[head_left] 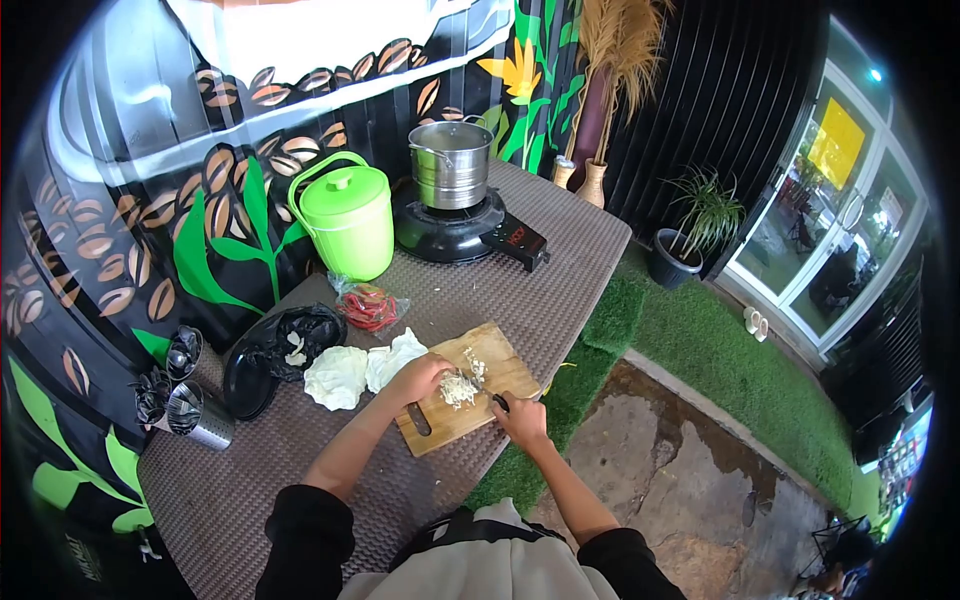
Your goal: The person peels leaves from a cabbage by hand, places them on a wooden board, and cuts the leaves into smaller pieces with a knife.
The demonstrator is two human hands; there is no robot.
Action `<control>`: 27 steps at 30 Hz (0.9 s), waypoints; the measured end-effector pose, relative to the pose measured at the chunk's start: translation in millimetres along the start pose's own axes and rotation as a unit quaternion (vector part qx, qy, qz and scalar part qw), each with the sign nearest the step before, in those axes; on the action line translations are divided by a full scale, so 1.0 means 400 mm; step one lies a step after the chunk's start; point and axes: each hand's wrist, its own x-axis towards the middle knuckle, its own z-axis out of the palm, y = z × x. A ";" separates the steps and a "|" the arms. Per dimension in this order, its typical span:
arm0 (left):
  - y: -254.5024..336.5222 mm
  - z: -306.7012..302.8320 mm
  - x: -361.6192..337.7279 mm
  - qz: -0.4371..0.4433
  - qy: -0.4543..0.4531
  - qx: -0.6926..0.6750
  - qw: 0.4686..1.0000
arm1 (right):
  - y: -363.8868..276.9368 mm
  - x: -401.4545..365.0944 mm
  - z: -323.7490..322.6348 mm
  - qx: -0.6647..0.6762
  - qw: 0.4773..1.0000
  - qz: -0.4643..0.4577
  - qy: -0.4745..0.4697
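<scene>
A wooden cutting board (440, 430) with a slot handle lies tilted near the table's front edge. On it sits a heap of finely chopped white pieces (458, 391), with smaller bits farther up the board. My right hand (522, 420) is wrapped round the black handle of a knife (500, 403), whose blade reaches toward the heap. My left hand (424, 377) rests at the heap's left side, fingers bent together; whatever they hold is too small to make out. Two pale leafy pieces, one on the left (336, 378) and one nearer the board (396, 360), lie beside my left hand.
Behind are a bag of red chillies (370, 308), a green lidded bucket (348, 225) and a steel pot (450, 165) on a black stove (450, 235). A black bag (300, 332) and metal utensil holders (204, 418) stand left on the brown table (290, 500).
</scene>
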 end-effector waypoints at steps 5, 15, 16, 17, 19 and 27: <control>0.007 -0.011 -0.002 0.058 0.064 0.010 0.996 | 0.007 0.043 0.015 -0.017 0.998 -0.068 -0.007; 0.042 -0.039 -0.001 0.053 0.060 0.003 0.997 | 0.046 0.074 -0.002 -0.024 0.972 -0.233 -0.018; 0.042 -0.035 -0.003 0.051 0.061 -0.001 0.997 | 0.050 0.074 -0.001 -0.010 0.971 -0.238 0.009; 0.043 -0.030 -0.004 0.051 0.061 -0.001 0.997 | 0.055 0.073 -0.001 0.004 0.969 -0.243 0.036; 0.043 -0.016 -0.007 0.016 0.096 -0.057 0.994 | 0.056 0.065 -0.020 -0.004 0.971 -0.234 0.052; 0.056 -0.013 -0.017 -0.070 -0.015 -0.130 0.989 | 0.083 0.015 -0.034 -0.003 0.981 -0.171 0.088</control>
